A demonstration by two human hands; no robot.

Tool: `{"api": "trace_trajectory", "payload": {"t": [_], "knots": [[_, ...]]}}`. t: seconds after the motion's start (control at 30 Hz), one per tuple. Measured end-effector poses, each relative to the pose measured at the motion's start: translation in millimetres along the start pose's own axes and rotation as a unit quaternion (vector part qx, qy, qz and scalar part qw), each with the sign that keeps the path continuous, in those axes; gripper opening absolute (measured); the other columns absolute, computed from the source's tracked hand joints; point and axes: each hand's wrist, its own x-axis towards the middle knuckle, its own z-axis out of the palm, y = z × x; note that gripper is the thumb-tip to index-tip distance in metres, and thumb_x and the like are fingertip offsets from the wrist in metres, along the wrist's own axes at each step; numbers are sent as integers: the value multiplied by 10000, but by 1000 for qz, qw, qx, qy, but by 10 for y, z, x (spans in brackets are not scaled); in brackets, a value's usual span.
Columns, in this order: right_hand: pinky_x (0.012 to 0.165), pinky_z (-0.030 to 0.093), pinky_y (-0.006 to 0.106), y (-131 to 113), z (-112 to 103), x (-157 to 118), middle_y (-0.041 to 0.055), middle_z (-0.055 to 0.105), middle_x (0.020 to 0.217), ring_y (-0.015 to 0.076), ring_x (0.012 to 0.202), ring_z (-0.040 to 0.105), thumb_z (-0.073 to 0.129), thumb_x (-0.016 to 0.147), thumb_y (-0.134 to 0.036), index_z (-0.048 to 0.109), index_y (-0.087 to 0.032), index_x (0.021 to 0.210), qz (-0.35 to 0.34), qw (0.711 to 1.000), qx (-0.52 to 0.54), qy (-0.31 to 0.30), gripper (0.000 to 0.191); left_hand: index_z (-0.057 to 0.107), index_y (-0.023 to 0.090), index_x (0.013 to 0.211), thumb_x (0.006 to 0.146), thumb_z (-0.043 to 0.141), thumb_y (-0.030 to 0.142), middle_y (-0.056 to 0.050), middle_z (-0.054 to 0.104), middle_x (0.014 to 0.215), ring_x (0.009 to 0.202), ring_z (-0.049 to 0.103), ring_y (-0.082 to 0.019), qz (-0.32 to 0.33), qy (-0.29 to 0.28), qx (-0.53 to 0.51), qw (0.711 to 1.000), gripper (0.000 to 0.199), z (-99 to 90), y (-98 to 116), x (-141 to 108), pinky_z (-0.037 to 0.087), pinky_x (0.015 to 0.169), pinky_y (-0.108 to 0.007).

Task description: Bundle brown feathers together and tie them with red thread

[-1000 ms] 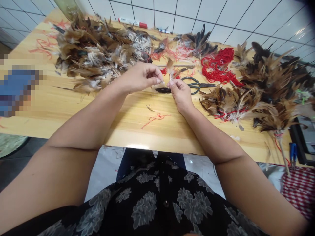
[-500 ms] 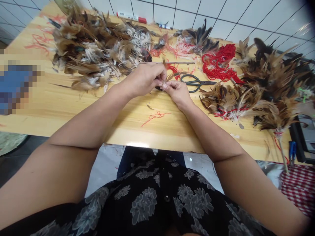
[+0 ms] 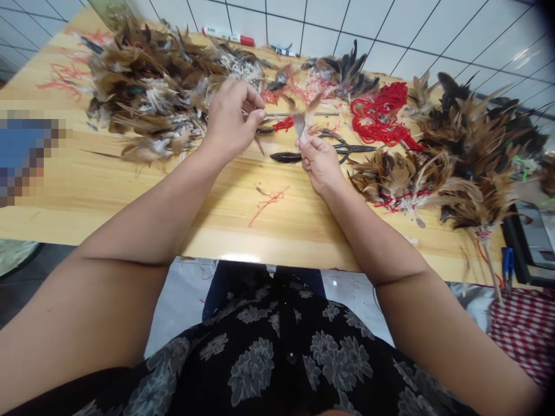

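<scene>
My right hand (image 3: 321,163) pinches a small bunch of feathers (image 3: 302,124) upright by its pale quill ends. Left of that hand a black feather (image 3: 286,157) points out over the table; whether it is held or lying there I cannot tell. My left hand (image 3: 234,118) is apart from it, in front of the big feather pile (image 3: 143,86), with thumb and forefinger tips brought together. Anything between those tips is too small to make out. A thin stick (image 3: 303,114) runs behind both hands. Black-handled scissors (image 3: 353,149) lie just behind my right hand.
Red cord (image 3: 381,115) lies in a heap at the back right. Bound feather bundles (image 3: 403,179) and a feather duster (image 3: 481,202) are at the right, near blue-handled snips (image 3: 508,266). A red thread scrap (image 3: 269,202) lies in front. Markers (image 3: 228,36) rest by the tiled wall.
My hands were together over the table's middle; my left hand has moved left and away. My right hand stays about there, and the feather bunch it holds now shows upright.
</scene>
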Motion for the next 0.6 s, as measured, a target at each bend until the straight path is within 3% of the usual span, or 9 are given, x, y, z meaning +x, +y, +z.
{"api": "trace_trajectory", "payload": {"t": [0.17,0.27,0.4,0.47,0.6], "knots": [[547,278,255,26,-49,51,-93,456,725,79,606,304,1001,1084,-728,621,-277,924,12,1000,18,6,611,744,290,887,974,1009,336,-38,524,921,1129,441,-299,-36,-71,45,996,282,-102,-339,108,393,1218,-414],[552,289,260,29,-40,35,-93,465,726,79,610,324,1020,1053,-756,623,-275,925,5,1000,12,9,637,753,276,850,907,942,219,-47,503,919,1163,442,-310,-36,-74,85,993,205,-178,-524,174,380,1250,-389],[573,314,264,4,-9,-3,-91,474,718,90,635,360,1045,1027,-752,629,-273,913,0,1000,9,15,645,762,270,849,868,858,85,-53,481,958,1159,461,-325,-43,-82,127,988,209,-234,-583,175,361,1272,-375],[582,316,267,-12,7,-20,-85,493,719,96,648,371,1051,1016,-757,633,-272,900,2,1000,6,21,651,767,270,905,923,900,111,-52,504,986,1214,457,-331,-41,-97,112,988,209,-224,-577,137,341,1309,-370],[606,331,281,-33,31,-48,-67,548,742,109,679,409,1082,945,-810,634,-272,869,-9,1000,5,23,704,728,293,953,1021,982,334,-68,577,984,1353,467,-353,-19,-97,79,992,266,-134,-656,84,388,1293,-394]]}}
